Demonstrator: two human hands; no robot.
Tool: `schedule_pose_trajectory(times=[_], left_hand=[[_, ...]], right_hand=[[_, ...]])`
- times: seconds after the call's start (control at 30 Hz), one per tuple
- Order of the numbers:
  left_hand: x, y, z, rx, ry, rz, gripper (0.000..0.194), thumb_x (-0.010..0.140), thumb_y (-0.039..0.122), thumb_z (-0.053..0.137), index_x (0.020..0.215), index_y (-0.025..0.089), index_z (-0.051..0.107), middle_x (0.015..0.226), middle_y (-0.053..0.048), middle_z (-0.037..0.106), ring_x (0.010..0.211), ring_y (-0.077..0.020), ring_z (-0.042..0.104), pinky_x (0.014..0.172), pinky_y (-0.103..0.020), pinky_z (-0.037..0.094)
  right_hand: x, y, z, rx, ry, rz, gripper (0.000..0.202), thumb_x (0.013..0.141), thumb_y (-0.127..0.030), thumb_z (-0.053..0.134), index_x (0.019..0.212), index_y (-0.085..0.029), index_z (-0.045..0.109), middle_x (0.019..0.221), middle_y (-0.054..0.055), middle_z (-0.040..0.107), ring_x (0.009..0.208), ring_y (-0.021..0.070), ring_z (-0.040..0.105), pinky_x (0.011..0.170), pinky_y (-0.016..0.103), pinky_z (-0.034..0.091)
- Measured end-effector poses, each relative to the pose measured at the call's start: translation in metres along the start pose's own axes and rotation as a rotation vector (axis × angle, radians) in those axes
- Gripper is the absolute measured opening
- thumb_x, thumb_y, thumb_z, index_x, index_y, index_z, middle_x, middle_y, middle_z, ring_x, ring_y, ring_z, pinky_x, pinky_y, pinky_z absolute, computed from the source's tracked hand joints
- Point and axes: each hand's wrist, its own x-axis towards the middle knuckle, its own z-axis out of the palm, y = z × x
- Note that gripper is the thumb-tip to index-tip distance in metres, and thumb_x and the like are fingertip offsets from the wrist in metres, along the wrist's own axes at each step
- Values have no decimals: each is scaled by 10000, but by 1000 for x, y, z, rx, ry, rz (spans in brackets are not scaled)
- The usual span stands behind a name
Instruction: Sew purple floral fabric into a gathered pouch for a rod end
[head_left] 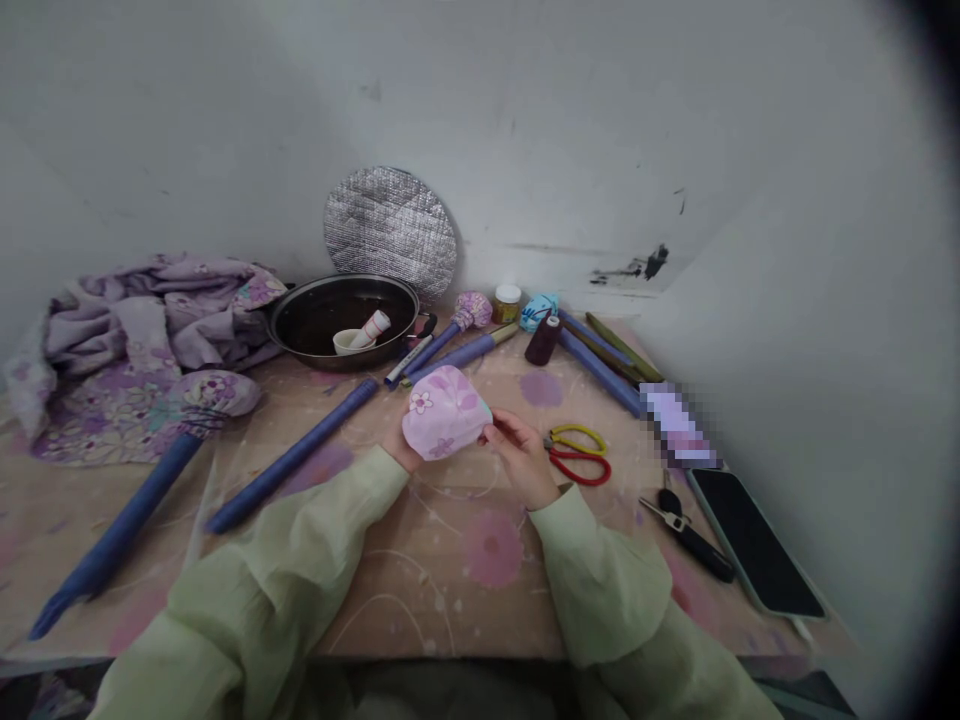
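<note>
A rounded piece of pink-purple flowered cloth [445, 414] is held up over the middle of the table. My left hand [402, 440] is at its left side, mostly behind the cloth, with the fingers hidden. At the cloth's right edge my right hand [523, 455] pinches it between thumb and fingers. Scissors with one yellow and one red handle [579, 453] lie just right of my right hand. Behind the cloth, a blue-wrapped stick [461, 354] and a marker [409, 361] rest on the table.
On the flowered tablecloth [491, 548] are a black pan [300, 345] holding a white cup, purple fabric [161, 320], wrapped sticks [296, 455], a dark thread spool [543, 341], a jar [506, 303], keys [701, 550] and a phone [757, 540]. Walls stand behind and right.
</note>
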Motion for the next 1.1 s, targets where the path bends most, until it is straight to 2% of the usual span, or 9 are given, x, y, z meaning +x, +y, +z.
schedule_pose_trajectory(times=[0.07, 0.13, 0.2, 0.23, 0.4, 0.57, 0.7, 0.9, 1.1], left_hand=[[0, 6, 0, -131, 102, -83, 516, 897, 523, 256, 959, 150, 607, 926, -94, 679, 844, -234, 657, 690, -374, 536], [0, 11, 1, -235, 307, -139, 377, 825, 506, 461, 878, 152, 577, 939, -76, 677, 829, -209, 652, 710, -332, 524], [-1, 14, 4, -279, 462, -141, 283, 718, 412, 641, 781, 161, 526, 952, -57, 675, 827, -176, 643, 748, -295, 503], [-3, 15, 6, -285, 483, -135, 285, 682, 374, 681, 752, 163, 504, 956, -55, 676, 834, -166, 640, 766, -289, 494], [-10, 18, 20, -324, 321, -156, 289, 674, 337, 695, 769, 160, 487, 976, -72, 679, 861, -172, 638, 767, -299, 485], [-9, 19, 27, -404, 383, -220, 296, 714, 384, 635, 705, 173, 428, 889, -45, 692, 705, -125, 623, 652, -245, 468], [-10, 24, 25, -351, 355, -181, 303, 711, 399, 635, 710, 175, 430, 880, -49, 691, 723, -136, 630, 666, -258, 470], [-15, 23, 22, -176, 202, -21, 252, 705, 304, 679, 783, 166, 483, 917, -70, 682, 866, -180, 636, 773, -307, 480], [-11, 16, 22, -214, 311, -109, 255, 689, 333, 676, 742, 160, 496, 817, -34, 663, 740, -144, 615, 704, -274, 476]], right_hand=[[-3, -3, 3, -25, 81, -4, 288, 726, -403, 592, 933, -205, 566, 818, 25, 594, 698, 137, 558, 673, 289, 469], [-7, -7, 7, -73, 129, 4, 253, 733, -428, 575, 840, -201, 548, 714, 2, 556, 643, 127, 534, 626, 266, 454], [-11, -9, 12, -114, 98, 28, 248, 713, -430, 606, 728, -192, 538, 609, -21, 513, 575, 116, 495, 567, 245, 424], [-13, -9, 14, -141, 63, 36, 251, 700, -422, 626, 696, -186, 540, 592, -23, 511, 560, 113, 484, 550, 239, 410], [-18, -9, 20, -440, -24, -65, 230, 777, -347, 546, 623, -176, 543, 578, -17, 512, 540, 107, 448, 530, 237, 355], [-22, -10, 22, -472, 44, -142, 253, 762, -285, 536, 542, -197, 448, 530, -38, 436, 540, 106, 406, 554, 246, 331], [-25, -13, 23, -442, 53, -146, 256, 764, -302, 540, 549, -195, 452, 524, -41, 447, 519, 98, 399, 525, 238, 334], [-17, -10, 18, -196, 60, 80, 272, 719, -416, 604, 635, -159, 581, 537, -29, 512, 515, 103, 441, 503, 237, 362], [-11, -1, 13, -159, 137, 135, 402, 686, -469, 636, 495, -186, 424, 460, -65, 396, 456, 72, 342, 463, 224, 281]])
